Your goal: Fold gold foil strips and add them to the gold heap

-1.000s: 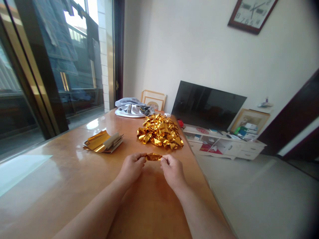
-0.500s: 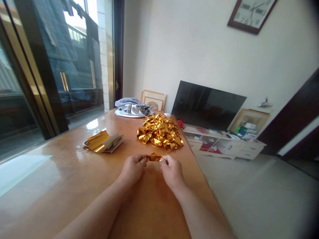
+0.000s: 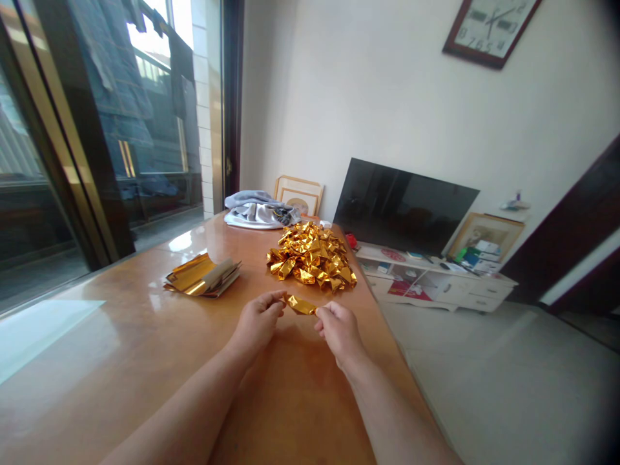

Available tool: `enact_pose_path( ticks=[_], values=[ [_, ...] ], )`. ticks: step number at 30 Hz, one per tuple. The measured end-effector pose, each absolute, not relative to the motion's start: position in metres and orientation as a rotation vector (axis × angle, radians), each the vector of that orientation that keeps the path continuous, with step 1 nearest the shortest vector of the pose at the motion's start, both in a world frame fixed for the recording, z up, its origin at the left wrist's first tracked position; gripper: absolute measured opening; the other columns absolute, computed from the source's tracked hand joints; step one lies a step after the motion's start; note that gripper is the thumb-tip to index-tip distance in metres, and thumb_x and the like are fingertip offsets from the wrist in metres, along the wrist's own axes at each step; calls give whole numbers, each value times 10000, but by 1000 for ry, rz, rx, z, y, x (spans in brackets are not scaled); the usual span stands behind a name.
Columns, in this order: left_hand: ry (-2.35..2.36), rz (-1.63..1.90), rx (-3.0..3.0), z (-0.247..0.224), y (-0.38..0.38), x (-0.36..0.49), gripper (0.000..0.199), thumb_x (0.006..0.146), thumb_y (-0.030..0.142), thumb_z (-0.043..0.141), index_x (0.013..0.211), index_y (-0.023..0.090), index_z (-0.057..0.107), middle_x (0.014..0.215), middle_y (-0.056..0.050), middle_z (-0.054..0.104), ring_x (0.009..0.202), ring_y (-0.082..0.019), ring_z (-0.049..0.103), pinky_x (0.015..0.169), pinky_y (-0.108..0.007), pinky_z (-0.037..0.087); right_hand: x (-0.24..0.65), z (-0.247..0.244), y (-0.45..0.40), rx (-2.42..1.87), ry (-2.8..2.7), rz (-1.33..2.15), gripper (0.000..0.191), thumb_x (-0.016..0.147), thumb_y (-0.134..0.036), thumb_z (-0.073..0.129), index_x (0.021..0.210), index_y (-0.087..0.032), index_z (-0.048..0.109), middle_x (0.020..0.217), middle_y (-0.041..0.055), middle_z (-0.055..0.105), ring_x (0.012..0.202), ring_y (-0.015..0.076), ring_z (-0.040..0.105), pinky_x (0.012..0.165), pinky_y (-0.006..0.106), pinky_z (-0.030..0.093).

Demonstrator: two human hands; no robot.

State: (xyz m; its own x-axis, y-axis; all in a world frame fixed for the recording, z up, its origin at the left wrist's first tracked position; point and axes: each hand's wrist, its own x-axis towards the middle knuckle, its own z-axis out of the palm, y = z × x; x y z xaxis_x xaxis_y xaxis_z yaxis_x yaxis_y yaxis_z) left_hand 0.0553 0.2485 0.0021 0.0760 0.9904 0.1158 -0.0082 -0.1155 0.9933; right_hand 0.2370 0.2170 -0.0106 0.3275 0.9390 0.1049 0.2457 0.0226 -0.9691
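A small folded piece of shiny gold foil paper [image 3: 301,305], shaped like an ingot, is stretched between my two hands just above the table. My left hand [image 3: 258,321] pinches its left end between thumb and fingers. The right end is pinched by my right hand [image 3: 340,329]. Just beyond the hands lies a heap of similar folded gold foil pieces [image 3: 312,255]. To the left rests a stack of flat, slightly curled gold paper sheets [image 3: 202,276].
The glossy wooden table [image 3: 159,361] has its right edge close beside my right forearm. Folded clothes [image 3: 259,211] lie at its far end. A television [image 3: 404,205] and a low white cabinet [image 3: 465,290] stand beyond, and a glass sliding door [image 3: 145,142] is on the left.
The gold foil piece has tilted, its left end now higher than its right, and shows more of its shaped surface. Both hands keep their pinch, the left raised slightly.
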Motion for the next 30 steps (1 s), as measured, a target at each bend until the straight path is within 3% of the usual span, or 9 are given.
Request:
enact_pose_path(
  ticks=[5,12,16,20,24,30],
  values=[
    [1017,1310,1284,4,247,55,398,804,371,669,1121,142,741,1099,-101,757,1003,-242,663,893,-335,471,230,-3,212,-1413,-1079,966,208,802,-360,594,683,-189,582,552,-6,607,487,115,489,462,215,344],
    [804,1304,1012,2,248,57,497,776,391,759,1175,125,630,896,-82,741,794,-213,707,796,-369,538,226,1,205,-1317,-1216,1092,286,867,-433,599,735,-179,595,593,3,625,503,108,506,498,219,379],
    [820,1317,949,1,252,52,416,794,339,747,1140,130,644,902,-87,745,788,-193,716,775,-336,549,228,4,205,-1267,-1296,1025,304,894,-477,598,804,-187,599,659,7,638,567,125,538,549,237,419],
    [805,1302,906,2,253,50,328,806,290,724,1084,136,642,879,-77,739,757,-175,716,758,-319,554,227,7,203,-1132,-1401,943,249,856,-388,670,1011,-211,591,715,-28,619,639,135,555,613,246,441],
    [794,1260,928,6,251,49,283,803,290,725,1011,137,608,850,-64,723,745,-175,712,781,-342,559,224,7,202,-1104,-1502,888,192,860,-360,648,971,-207,617,737,-20,608,670,142,556,633,250,441],
    [760,1143,1152,16,243,48,531,732,196,702,1235,151,539,1022,-85,720,929,-216,712,869,-368,541,225,8,201,-1152,-1546,767,164,871,-352,616,933,-203,648,759,0,638,673,148,553,622,248,439]
  ],
)
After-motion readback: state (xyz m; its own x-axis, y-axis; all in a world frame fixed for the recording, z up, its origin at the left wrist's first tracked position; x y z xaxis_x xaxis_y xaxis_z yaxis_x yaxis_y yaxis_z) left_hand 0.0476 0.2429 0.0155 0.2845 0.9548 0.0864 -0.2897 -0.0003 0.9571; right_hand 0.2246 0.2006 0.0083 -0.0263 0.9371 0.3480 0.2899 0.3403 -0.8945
